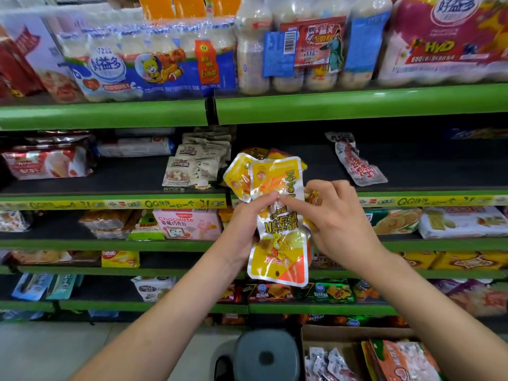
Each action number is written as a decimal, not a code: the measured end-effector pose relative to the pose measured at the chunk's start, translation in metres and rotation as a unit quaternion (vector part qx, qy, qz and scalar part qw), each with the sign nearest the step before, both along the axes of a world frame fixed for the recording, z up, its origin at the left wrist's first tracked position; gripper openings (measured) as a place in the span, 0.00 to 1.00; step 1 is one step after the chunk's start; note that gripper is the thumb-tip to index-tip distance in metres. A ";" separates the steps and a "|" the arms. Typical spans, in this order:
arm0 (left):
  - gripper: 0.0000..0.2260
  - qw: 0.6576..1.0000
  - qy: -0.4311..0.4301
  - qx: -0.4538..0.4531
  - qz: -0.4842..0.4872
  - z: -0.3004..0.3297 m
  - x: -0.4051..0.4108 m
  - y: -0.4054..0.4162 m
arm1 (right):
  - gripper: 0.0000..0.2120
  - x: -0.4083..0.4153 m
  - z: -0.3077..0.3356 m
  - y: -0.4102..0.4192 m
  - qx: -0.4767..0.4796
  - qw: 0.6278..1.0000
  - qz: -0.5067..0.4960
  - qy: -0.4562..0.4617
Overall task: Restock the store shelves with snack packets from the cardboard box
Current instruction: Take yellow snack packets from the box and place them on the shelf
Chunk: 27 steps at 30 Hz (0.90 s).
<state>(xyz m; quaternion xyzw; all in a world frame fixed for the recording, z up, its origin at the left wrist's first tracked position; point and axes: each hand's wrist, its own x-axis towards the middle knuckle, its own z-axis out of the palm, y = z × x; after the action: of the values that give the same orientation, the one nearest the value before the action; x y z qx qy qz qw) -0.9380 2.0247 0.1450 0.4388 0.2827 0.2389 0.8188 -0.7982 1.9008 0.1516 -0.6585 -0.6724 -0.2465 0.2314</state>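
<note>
Item: yellow snack packets (pixel 277 215), small bunch, long axis upright, held mid-air before shelf (pixel 412 166). Left hand (pixel 244 224) and right hand (pixel 338 215) close together, both pinching front packet. Bare shelf gap lies up-right, right hand nearer. Cardboard box (pixel 343 332) on floor below.

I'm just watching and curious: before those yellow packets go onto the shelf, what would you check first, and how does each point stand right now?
1. Yellow packets held: ok, left hand and right hand both pinch the bunch.
2. Bunch squared up: not ok, packets fan out at different angles.
3. Free space on the dark shelf behind: ok, bare stretch beside the red-and-white packet.
4. More yellow packets already there to match: cannot tell, the hands hide that spot.
5. Cardboard box has more stock: ok, packets show inside.
</note>
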 end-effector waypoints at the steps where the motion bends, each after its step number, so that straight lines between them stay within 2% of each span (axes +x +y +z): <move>1: 0.16 1.000 -0.006 0.003 0.011 0.001 0.001 0.000 | 0.31 -0.001 0.002 0.000 -0.025 0.999 0.001 0.022; 5: 0.15 0.999 -0.012 0.011 0.044 -0.001 0.004 0.002 | 0.38 0.004 0.007 -0.005 -0.153 0.972 0.048 0.170; 8: 0.21 0.997 -0.037 0.002 0.065 -0.003 0.005 0.005 | 0.31 0.004 0.010 -0.011 -0.173 0.932 0.070 0.311; 10: 0.24 0.996 -0.056 -0.006 0.071 -0.004 0.006 0.004 | 0.23 -0.002 0.009 -0.012 -0.144 0.915 0.076 0.370; 11: 0.24 0.995 -0.063 -0.008 0.071 -0.005 0.006 0.003 | 0.20 -0.006 0.008 -0.011 -0.127 0.910 0.072 0.388; 12: 0.23 0.995 -0.074 -0.007 0.072 -0.005 0.007 0.002 | 0.22 -0.009 0.007 -0.009 -0.117 0.908 0.064 0.397; 16: 0.24 0.993 -0.090 -0.025 0.070 -0.004 0.011 -0.003 | 0.49 -0.023 0.002 0.000 -0.141 0.907 0.024 0.397; 18: 0.21 0.995 -0.078 -0.032 0.055 -0.005 0.010 -0.004 | 0.54 -0.027 -0.003 0.003 -0.150 0.899 0.020 0.411; 20: 0.17 0.995 -0.088 -0.054 0.018 -0.004 0.010 -0.005 | 0.53 -0.030 -0.007 0.007 -0.147 0.900 0.009 0.411; 23: 0.24 0.990 -0.100 -0.095 0.026 -0.008 0.015 -0.001 | 0.48 -0.031 -0.011 0.013 -0.150 0.885 -0.002 0.441; 27: 0.25 0.987 -0.119 -0.110 0.020 -0.012 0.018 0.006 | 0.44 -0.025 -0.017 0.017 -0.135 0.854 0.022 0.502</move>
<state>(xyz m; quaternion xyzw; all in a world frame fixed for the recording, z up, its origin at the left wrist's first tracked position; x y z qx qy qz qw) -0.9203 2.0309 0.1325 0.3087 0.2160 0.2732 0.8851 -0.8227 1.9182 0.1349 -0.7023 -0.5062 0.2162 0.4514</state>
